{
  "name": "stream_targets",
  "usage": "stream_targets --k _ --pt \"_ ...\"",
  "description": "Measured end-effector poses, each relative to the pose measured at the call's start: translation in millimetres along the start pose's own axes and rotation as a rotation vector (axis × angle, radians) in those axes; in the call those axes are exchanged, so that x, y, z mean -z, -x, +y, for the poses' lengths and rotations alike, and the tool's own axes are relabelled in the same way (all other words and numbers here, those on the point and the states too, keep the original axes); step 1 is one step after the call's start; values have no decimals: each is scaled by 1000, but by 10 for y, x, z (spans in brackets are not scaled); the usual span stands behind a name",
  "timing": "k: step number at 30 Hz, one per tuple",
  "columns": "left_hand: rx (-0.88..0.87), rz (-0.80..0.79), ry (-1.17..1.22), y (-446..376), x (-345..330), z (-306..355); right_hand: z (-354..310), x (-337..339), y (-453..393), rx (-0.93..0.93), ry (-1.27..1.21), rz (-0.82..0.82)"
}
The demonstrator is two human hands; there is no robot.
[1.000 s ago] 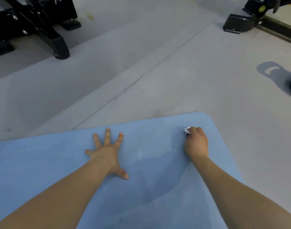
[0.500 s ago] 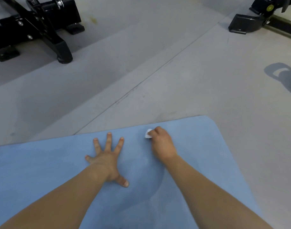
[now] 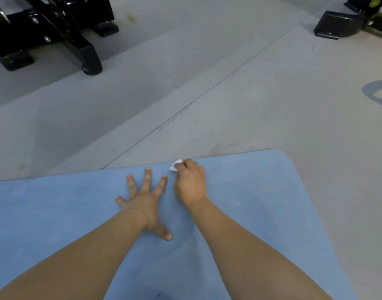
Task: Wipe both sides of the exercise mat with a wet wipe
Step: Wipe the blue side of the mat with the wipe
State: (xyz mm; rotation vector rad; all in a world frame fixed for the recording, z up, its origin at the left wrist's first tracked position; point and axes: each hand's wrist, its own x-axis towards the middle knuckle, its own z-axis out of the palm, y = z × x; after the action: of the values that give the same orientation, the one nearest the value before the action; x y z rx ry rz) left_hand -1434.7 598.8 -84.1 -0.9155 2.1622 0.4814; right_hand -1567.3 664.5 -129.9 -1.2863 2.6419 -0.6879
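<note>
The black steel equipment frame stands well back on the smooth grey floor, no hazard. The blue exercise mat lies flat there, matte, faintly napped, with a rounded far corner. The left hand presses it with fingers splayed flat, holding nothing; if that hand lifts, the soft mat could likely creep or wrinkle under the strokes. Just beside it, the right hand has its grip curled tight around a small, crumpled white wet wipe near the far edge. The wipe, bunched so small, may skip patches or slide off onto the floor.
</note>
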Motion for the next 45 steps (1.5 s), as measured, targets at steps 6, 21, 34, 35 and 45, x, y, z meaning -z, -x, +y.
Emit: stream_targets --k 6,21,34,35,45 --pt "2 -4 -6 17 8 1 803 385 -154 98 216 -46" --pt "-10 8 2 54 25 7 300 124 46 42 -29 -26" --pt "1 20 -6 35 16 15 2222 1293 147 -269 224 32" --pt "0 22 -6 29 16 16 2210 1274 136 -286 239 30" --pt "70 0 -65 51 80 124 2042 1270 57 -354 326 -244"
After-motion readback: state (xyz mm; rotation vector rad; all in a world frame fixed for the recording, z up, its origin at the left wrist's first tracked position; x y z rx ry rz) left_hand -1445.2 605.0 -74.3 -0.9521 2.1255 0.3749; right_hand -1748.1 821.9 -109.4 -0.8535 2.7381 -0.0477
